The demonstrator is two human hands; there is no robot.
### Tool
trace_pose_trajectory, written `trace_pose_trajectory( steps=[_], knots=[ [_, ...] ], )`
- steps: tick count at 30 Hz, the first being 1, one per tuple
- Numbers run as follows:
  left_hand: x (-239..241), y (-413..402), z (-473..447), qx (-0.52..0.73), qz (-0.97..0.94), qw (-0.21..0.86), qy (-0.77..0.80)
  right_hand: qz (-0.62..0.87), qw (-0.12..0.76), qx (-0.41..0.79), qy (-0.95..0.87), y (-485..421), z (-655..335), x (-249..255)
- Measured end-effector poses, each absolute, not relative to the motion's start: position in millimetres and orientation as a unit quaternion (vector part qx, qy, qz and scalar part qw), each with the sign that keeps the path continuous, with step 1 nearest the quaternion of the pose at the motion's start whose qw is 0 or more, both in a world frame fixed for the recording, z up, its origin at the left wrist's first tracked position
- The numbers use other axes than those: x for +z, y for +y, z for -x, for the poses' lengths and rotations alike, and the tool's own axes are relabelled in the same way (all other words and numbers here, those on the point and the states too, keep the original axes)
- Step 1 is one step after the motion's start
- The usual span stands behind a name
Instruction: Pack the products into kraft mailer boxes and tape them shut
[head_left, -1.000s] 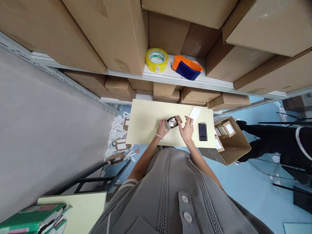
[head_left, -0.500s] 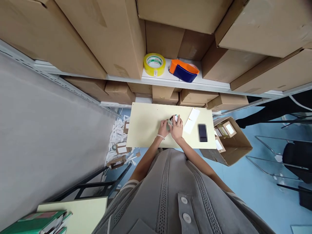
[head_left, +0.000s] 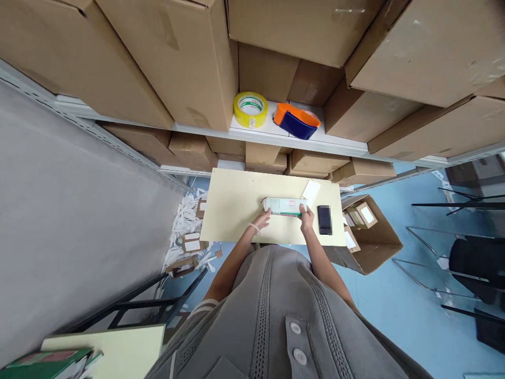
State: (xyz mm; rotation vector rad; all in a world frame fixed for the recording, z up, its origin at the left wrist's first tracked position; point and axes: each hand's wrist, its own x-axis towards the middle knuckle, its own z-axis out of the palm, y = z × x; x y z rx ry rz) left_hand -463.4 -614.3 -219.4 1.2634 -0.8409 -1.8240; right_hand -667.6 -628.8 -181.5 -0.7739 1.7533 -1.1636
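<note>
A long, narrow pale green and white carton (head_left: 284,206), with a darker green edge and reddish print, lies crosswise between my hands over the cream table (head_left: 232,210). My right hand (head_left: 306,218) grips its right end, thumb on the top face. At the left end my left hand (head_left: 262,218) holds the near corner with thumb and fingers; some of those fingers are hidden beneath it. Just behind the carton's right end is a white slip (head_left: 311,191), partly covered. A dark phone-like object (head_left: 324,220) lies to the right of my right hand.
Above the table, a shelf holds a yellow tape roll (head_left: 250,110), an orange and blue tape dispenser (head_left: 297,120) and cardboard boxes (head_left: 197,58). An open carton (head_left: 379,242) with small boxes stands right. White paper scraps (head_left: 185,216) cover the floor left. Chairs (head_left: 473,258) stand far right.
The carton has turned from end-on to lengthwise across the table. My hands have moved apart to its two ends. The dark leg at the far right has gone from view.
</note>
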Motion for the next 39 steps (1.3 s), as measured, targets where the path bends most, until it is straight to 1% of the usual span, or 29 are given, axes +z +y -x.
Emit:
trace_pose_trajectory(
  steps=[2,4,6,8,10,12,16,19,21,24,29,33,39],
  knots=[
    [-208,-619,470,-0.715,-0.488,0.397,-0.306,0.250,0.499,-0.491,0.669,-621,666,-183],
    [-193,-627,476,-0.691,-0.490,0.446,-0.287,0.229,0.551,-0.501,0.627,-616,660,-185],
    [-178,-637,479,-0.638,-0.516,0.497,-0.282,0.227,0.589,-0.498,0.595,-614,654,-187],
    [-164,-645,478,-0.571,-0.552,0.517,-0.320,0.235,0.608,-0.469,0.596,-614,649,-190],
    [-154,-649,474,-0.502,-0.576,0.513,-0.391,0.246,0.613,-0.409,0.630,-614,646,-194],
    [-151,-648,470,-0.443,-0.583,0.487,-0.476,0.252,0.607,-0.356,0.664,-615,643,-196],
    [-161,-641,465,-0.371,-0.584,0.401,-0.601,0.264,0.590,-0.337,0.685,-620,635,-197],
    [-175,-636,464,-0.375,-0.570,0.348,-0.643,0.349,0.551,-0.352,0.671,-627,627,-191],
    [-183,-634,463,-0.378,-0.561,0.336,-0.655,0.430,0.524,-0.368,0.637,-631,624,-187],
    [-188,-633,461,-0.384,-0.557,0.334,-0.656,0.511,0.508,-0.381,0.579,-631,623,-181],
    [-191,-633,455,-0.438,-0.528,0.320,-0.653,0.555,0.518,-0.354,0.546,-625,625,-177],
    [-195,-632,449,-0.494,-0.477,0.331,-0.647,0.575,0.526,-0.347,0.522,-625,626,-174],
    [-198,-634,445,-0.511,-0.481,0.348,-0.622,0.618,0.516,-0.328,0.495,-624,630,-164]
  ],
)
